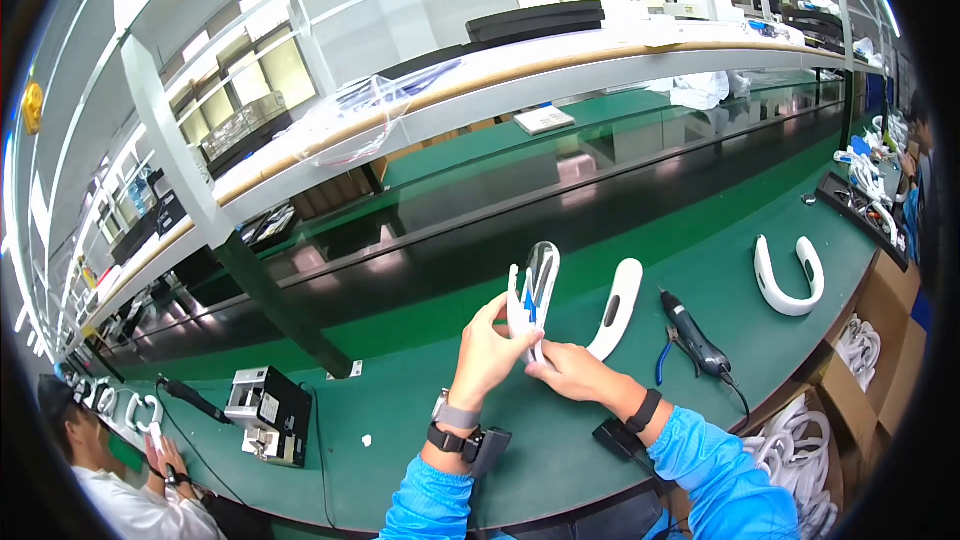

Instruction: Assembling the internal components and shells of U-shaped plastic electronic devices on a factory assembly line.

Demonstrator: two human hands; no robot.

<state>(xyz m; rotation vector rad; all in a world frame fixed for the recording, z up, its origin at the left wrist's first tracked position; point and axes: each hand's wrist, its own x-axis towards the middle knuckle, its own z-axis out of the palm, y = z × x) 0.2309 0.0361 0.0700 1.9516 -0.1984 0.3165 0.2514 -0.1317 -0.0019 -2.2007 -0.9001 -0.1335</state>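
Closing the left grip (487, 352) around a white curved shell (519, 312), pressing with the thumb near its lower end. Pinching close beside that thumb with the right grip (574, 373), drawn narrow, seeming to touch the same lower end. Holding the shell tilted above the green counter (400, 420), pointing its upper ends away from the wrists, showing a glossy loop and a small blue piece (529, 306). Seeing a white curved cover (623, 308) with a dark oval slot lying just right of the grip, running its lower end behind the right grip. Farther right, finding blue-handled pliers (663, 362) lying beside a black power screwdriver (697, 336), trailing a cord (743, 397). Seeing a white U-shaped part (787, 306) lying well right of the grip, past the screwdriver. Noticing cardboard boxes (845, 390) standing lower right of the grip, carrying white parts (800, 455). Left of the grip, seeing a small white scrap (367, 440), then a black-and-silver device (270, 415), then a black-handled tool (190, 397). Spotting a co-worker (130, 515) well left of the grip.
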